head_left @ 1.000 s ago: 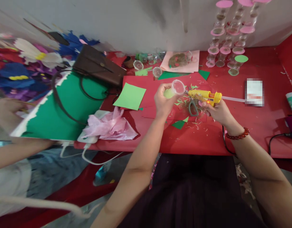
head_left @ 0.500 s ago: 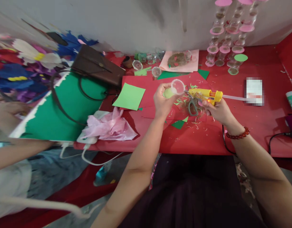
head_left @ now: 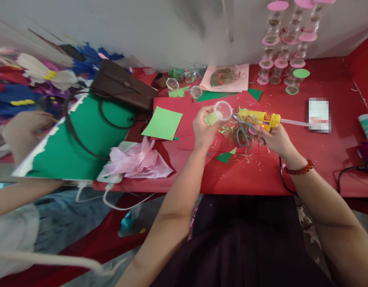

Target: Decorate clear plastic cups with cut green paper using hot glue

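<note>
Fingers of the left hand [head_left: 202, 126] are curled around a clear cup [head_left: 222, 111], with its open end faced toward the right hand [head_left: 273, 137]. Light green paper [head_left: 213, 118] can be seen at the cup's base. A yellow glue gun [head_left: 256, 118] is gripped by the right hand, and its tip is pointed at the cup. Whether they touch cannot be told. Since a second ago, the cup and gun have hardly been moved, so the work seems to be kept at one spot. Below, scissors [head_left: 242, 128] are surrounded by scraps on the red table [head_left: 232, 175]. Farther left, another person's hand [head_left: 30, 127] has been lifted; its grip cannot be told.
</note>
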